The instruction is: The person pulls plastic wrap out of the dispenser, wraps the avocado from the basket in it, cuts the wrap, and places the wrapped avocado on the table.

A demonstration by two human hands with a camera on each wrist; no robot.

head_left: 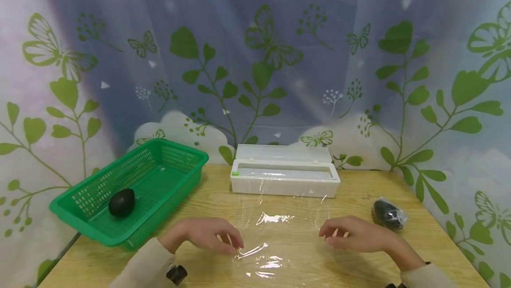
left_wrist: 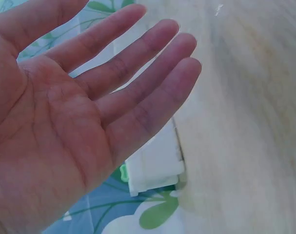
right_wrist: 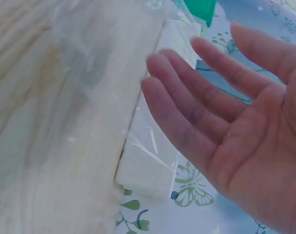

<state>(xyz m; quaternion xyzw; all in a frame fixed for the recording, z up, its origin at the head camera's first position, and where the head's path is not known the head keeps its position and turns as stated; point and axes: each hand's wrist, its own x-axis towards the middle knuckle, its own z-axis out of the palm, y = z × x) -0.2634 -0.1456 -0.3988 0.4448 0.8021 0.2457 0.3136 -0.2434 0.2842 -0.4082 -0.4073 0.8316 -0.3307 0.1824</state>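
A clear sheet of plastic wrap (head_left: 275, 239) stretches from the white wrap dispenser (head_left: 285, 187) toward me over the table. My left hand (head_left: 211, 234) is at the film's left edge; its fingers are loosely bent in the head view. In the left wrist view the left palm (left_wrist: 55, 117) shows with nothing held. At the film's right side is my right hand (head_left: 355, 234), fingers relaxed. The right wrist view shows its bare palm (right_wrist: 255, 141). Whether either hand touches the film, I cannot tell. Just beyond the right hand lies a dark avocado (head_left: 387, 213) wrapped in clear film.
On the left stands a green plastic basket (head_left: 175, 199) with one unwrapped dark avocado (head_left: 121, 203) inside. The dispenser's lid (head_left: 283, 152) is raised against the patterned curtain (head_left: 223, 57) behind the wooden table (head_left: 359, 186). A small green piece (head_left: 235, 173) sits at the dispenser's left end.
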